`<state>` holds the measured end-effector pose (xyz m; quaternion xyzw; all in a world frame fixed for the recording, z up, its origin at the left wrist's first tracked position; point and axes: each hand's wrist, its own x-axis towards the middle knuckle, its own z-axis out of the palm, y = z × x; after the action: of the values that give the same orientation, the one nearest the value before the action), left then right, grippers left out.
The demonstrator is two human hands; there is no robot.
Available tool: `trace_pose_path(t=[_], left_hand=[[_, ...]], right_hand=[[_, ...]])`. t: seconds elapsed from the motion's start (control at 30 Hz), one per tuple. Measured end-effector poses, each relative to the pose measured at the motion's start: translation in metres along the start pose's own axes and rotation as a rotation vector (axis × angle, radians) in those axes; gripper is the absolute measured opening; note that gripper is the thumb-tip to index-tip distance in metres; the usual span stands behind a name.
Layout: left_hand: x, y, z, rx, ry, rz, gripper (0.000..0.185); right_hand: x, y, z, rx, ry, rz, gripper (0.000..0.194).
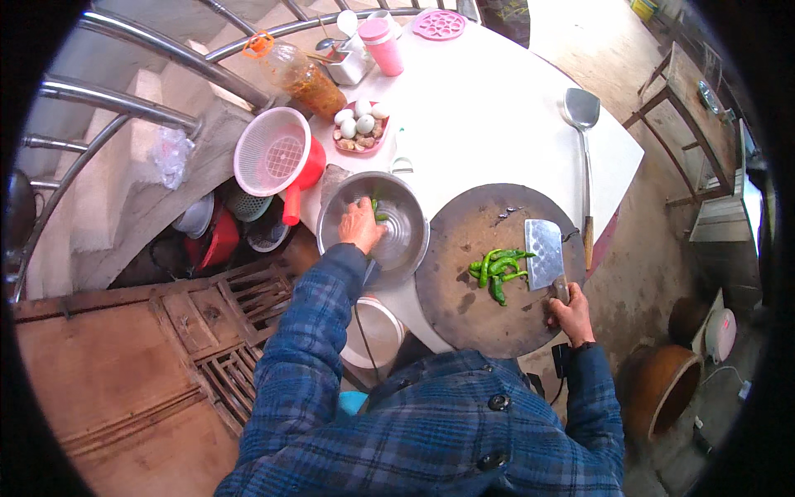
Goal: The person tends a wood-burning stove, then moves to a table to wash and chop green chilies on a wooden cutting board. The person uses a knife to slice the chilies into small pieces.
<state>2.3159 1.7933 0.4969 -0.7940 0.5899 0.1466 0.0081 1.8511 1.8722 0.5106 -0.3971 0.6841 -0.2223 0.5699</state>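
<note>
My left hand [360, 225] reaches into a round metal basin [404, 245]. Bits of green pepper [377, 210] show past its fingertips; whether the fingers grip them is hidden by the hand's back. On the round wooden chopping board [463, 239] lies a small heap of long green peppers [500, 266]. Just right of the heap, the broad blade of a cleaver [544, 255] rests flat or nearly flat on the board. Its wooden handle is in my right hand [571, 315], which is closed around it at the board's right edge.
Left of the basin stand a red-handled colander [276, 152] and a pink dish [361, 146] of eggs and ginger-like pieces. Behind are a large plastic bottle [307, 84] and a pink cup [384, 46]. A metal wok spatula [585, 155] lies along the white table's [497, 118] right side.
</note>
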Motion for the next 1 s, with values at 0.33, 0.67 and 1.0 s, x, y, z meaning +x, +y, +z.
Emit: trace_pose_path(t=[0.33,0.67,1.0], left_hand=[[0.034,-0.055,0.005,0.012,-0.265,0.364,0.02],[-0.021,-0.026,0.019,0.196,-0.483,0.191,0.024],[-0.016,-0.02,-0.024,0.102,-0.221,0.207,0.016]], right_hand=[[0.002,0.012,0.007,0.034,0.074,-0.022,0.021],[0.005,0.013,0.006,-0.019,0.084,-0.014,0.022],[0.001,0.011,0.003,0.071,0.024,-0.032,0.032]])
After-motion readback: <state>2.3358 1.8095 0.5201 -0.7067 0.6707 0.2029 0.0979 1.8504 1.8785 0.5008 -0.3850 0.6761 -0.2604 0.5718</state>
